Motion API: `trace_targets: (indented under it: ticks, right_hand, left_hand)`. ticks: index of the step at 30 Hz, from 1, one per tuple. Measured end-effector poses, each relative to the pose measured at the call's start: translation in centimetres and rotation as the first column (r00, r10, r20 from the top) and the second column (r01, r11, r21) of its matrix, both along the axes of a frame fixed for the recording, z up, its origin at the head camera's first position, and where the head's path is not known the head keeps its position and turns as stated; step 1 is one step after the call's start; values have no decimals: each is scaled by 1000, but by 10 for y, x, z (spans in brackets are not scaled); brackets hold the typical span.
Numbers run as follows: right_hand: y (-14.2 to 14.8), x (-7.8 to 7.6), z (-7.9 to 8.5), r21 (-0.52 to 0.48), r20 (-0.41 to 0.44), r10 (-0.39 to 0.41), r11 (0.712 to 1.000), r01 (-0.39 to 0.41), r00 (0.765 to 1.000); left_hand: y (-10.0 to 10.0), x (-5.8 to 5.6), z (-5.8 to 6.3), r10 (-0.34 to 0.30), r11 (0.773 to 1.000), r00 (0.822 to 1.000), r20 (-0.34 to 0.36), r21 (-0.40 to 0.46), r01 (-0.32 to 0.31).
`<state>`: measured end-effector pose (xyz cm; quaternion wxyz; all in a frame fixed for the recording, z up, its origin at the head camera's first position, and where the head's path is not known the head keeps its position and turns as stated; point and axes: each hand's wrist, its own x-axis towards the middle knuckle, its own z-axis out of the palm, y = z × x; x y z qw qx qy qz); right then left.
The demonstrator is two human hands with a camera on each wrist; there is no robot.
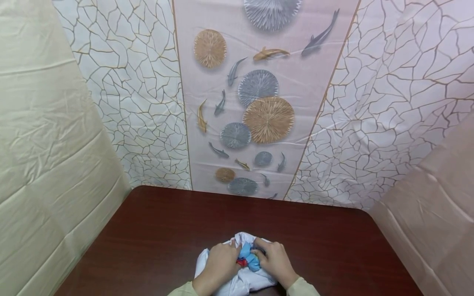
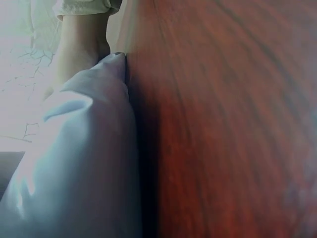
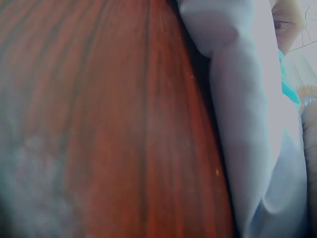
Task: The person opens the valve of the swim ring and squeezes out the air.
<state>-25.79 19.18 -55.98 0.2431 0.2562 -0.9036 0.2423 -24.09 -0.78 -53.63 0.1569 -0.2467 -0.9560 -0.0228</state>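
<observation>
A crumpled white plastic bag [image 1: 252,281] lies near the front of the table, with glossy blue wrappers [image 1: 251,260] and a bit of red wrapping [image 1: 242,262] showing in its opening. My left hand [image 1: 221,263] grips the bag's left side, fingers at the edge of the opening. From the right, my right hand [image 1: 275,261] holds the other edge, its thumb and forefinger bent beside the blue wrappers. Both wrist views show the bag's smooth white side close up, resting on the wood; the fingertips are mostly hidden there.
The dark red-brown wooden table [image 1: 166,230] reaches back to a patterned curtain [image 1: 237,102] with fish and round leaf shapes. Plain cream cloth [image 1: 48,164] hangs along the left side, and a beige cloth [image 1: 433,205] along the right.
</observation>
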Motion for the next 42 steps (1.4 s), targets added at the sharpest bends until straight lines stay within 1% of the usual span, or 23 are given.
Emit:
trace_targets:
  ticks: [4, 8, 12, 16, 21, 27, 30, 34, 42]
  right_hand:
    - [-2, 0, -2, -4, -24, -12, 1000, 12, 1000]
    - [-4, 1, -4, 5, -65, -27, 1000, 27, 998]
    - [-5, 0, -4, 8, -94, -49, 999, 50, 994]
    - [-5, 0, -3, -7, -80, -71, 997, 71, 994]
    - [-7, 2, -4, -25, -79, -89, 996, 87, 993]
    - [-8, 4, -5, -30, -44, -125, 992, 124, 991]
    - [-9, 6, -4, -29, -36, -133, 991, 132, 991]
    - [-10, 6, -4, -32, -37, -131, 991, 129, 991]
    - [-10, 6, -7, -42, -59, -148, 988, 146, 987]
  left_hand:
    - [0, 2, 0, 2, 1000, 1000, -11, -1, -2]
    - [0, 2, -1, -5, 1000, 1000, -30, 26, 5]
    - [2, 0, -7, -7, 999, 997, -79, 50, 11]
    - [5, -2, -10, 0, 998, 996, -92, 59, 5]
    - [6, 0, -7, 3, 997, 997, -76, 76, 3]
    - [8, 1, -8, 13, 996, 995, -102, 84, -4]
    - [8, 0, -9, 18, 996, 995, -97, 85, -10]
    - [8, 0, -10, 21, 997, 995, -95, 77, -14]
    - [8, 3, -12, 18, 997, 991, -133, 75, -9]
